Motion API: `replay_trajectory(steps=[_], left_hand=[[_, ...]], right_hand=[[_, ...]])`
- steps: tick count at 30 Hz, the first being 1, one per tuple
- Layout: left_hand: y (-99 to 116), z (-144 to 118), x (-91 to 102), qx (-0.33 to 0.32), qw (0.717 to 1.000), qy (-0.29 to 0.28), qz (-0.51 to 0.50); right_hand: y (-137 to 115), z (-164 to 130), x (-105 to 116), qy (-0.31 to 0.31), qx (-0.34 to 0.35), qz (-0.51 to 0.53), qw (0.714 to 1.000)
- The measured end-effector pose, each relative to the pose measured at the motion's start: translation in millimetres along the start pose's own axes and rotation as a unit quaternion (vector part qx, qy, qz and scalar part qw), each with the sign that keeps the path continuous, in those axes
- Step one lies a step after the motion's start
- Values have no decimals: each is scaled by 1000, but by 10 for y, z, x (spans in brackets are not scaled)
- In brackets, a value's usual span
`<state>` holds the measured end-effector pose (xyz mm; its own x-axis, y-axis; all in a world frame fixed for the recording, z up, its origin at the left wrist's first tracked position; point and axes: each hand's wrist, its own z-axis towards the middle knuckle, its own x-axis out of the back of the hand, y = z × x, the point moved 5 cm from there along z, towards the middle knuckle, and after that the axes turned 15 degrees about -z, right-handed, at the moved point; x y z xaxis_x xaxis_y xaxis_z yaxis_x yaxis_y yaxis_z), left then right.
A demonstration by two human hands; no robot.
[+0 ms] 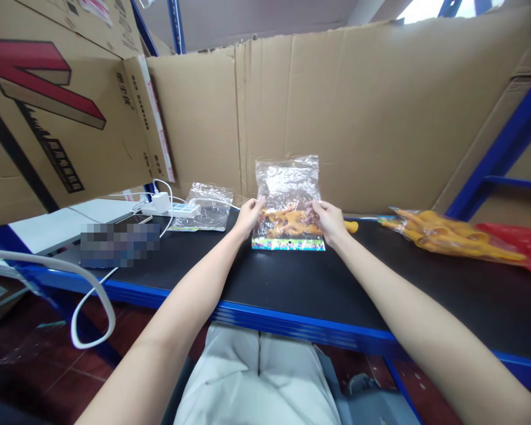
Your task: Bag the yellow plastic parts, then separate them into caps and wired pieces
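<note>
A clear plastic bag (287, 180) with a colourful printed strip along its near edge is spread between my two hands. My left hand (249, 216) pinches its left side, and my right hand (330, 221) grips its right side. Orange-yellow rubbery pieces (292, 221) show through the clear film; whether they lie inside the bag or behind it I cannot tell. An orange knobbed end (351, 226) sticks out past my right hand. Some of my fingertips are seen through the plastic.
To the right lies another clear bag of orange rubbery toys (451, 236), beside a red plastic bag (517, 239). An empty-looking clear bag (203, 206) rests left, near a white power strip (183, 209) and cables. Cardboard (358, 118) walls the back of the black tabletop (292, 283).
</note>
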<state>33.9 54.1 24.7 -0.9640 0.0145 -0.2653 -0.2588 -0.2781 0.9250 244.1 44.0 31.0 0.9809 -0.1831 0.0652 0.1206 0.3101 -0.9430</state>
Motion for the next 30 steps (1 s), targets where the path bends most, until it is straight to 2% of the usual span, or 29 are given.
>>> replay_trajectory(steps=[2,5,8,14,18,21,23,27,30], left_hand=[[22,33,51,-50,998,11,27],[45,68,140,-104,992,58,53],[56,75,183,-104,988,94,59],[48,81,220,-72,990,110,49],[2,77,193,-33,997,54,53],[-30,55,113,-7,998,-15,60],[-43,46,74,-2,998,-39,48],[-52,76,79,-2,999,-35,23],[-43,110,132,12,1000,-14,-8]], right_hand=[[29,-5,-48,-31,10,-2,999],[79,-13,-92,-37,6,18,999],[133,-29,-128,-27,-12,25,999],[171,-93,-178,-36,-35,17,999],[147,-101,-134,-41,-46,19,998],[160,-75,-52,-4,-73,42,996],[183,-55,-15,15,-92,69,993],[181,-35,-8,7,-84,105,991],[147,-51,-19,-7,-67,80,994]])
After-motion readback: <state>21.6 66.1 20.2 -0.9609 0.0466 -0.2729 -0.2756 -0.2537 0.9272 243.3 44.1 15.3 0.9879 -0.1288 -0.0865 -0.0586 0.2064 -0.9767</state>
